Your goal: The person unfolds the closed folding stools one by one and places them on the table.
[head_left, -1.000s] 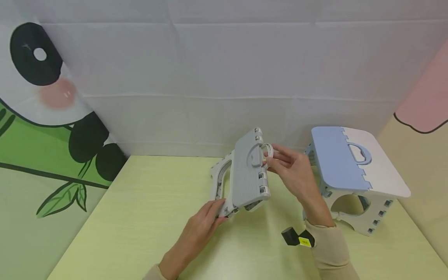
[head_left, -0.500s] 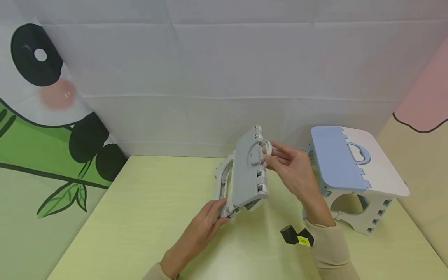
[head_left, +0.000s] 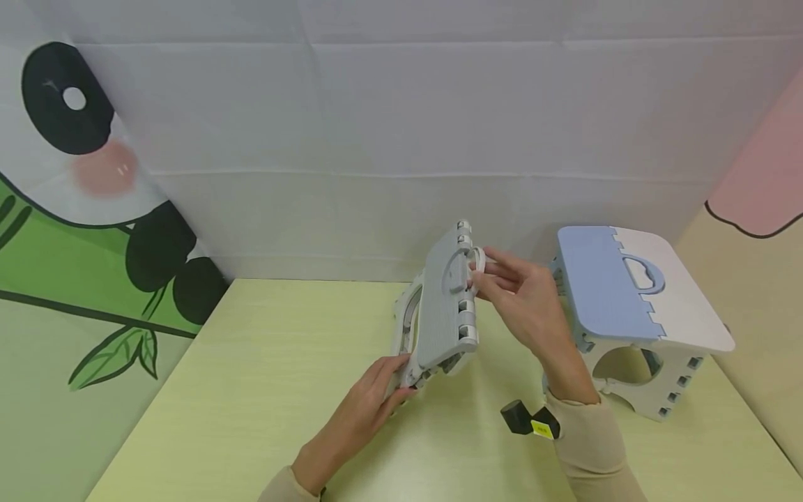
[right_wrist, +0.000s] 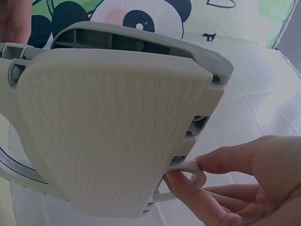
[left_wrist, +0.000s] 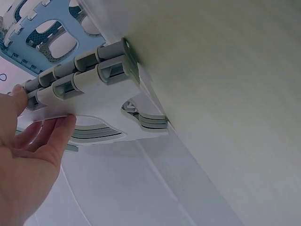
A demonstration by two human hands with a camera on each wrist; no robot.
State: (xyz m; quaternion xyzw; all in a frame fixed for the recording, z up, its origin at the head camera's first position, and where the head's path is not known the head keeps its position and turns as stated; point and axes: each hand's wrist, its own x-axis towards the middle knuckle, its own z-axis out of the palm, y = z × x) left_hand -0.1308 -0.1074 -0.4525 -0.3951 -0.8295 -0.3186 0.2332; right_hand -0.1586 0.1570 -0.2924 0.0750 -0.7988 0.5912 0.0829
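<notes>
A grey and white folding stool, partly folded, stands tilted over the table in the head view. My right hand pinches its small white loop handle between thumb and fingers; the right wrist view shows the handle beside the woven-patterned white panel. With my left hand I grip the stool's lower hinged edge. In the left wrist view, thumb and fingers of that hand lie on either side of the hinged white leg panel.
An unfolded blue and white stool stands on the table at the right, close beside my right forearm. A pale hanging cloth rises behind the yellowish table. Cartoon-printed cloth borders the left side.
The grey stool's leg panel has swung in closer to its seat, and my left hand has shifted slightly right with it. My right hand, still on the handle, has moved slightly up and left.
</notes>
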